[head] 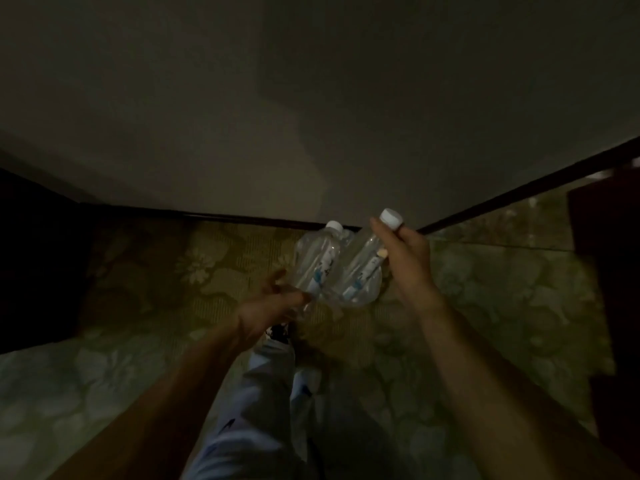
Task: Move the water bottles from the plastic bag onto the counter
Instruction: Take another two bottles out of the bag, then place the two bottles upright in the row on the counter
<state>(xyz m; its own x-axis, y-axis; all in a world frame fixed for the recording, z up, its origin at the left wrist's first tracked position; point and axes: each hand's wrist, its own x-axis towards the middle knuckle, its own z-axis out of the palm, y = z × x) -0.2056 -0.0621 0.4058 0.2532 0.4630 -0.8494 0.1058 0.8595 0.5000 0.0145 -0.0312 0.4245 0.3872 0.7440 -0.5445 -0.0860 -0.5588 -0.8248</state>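
Two clear water bottles with white caps and blue-white labels are held in the air above a patterned floor. My left hand (273,303) grips the base of the left bottle (317,258), whose cap points away from me. My right hand (405,254) holds the right bottle (363,271) near its neck, fingers curled just under the white cap. The two bottles sit side by side, touching. No plastic bag or counter is plainly visible in this dark scene.
A pale wall (311,98) rises ahead, edged by a dark baseboard (242,218). Dark furniture (38,265) stands at the left and a dark wooden piece (606,271) at the right. My legs in light trousers (263,393) show below.
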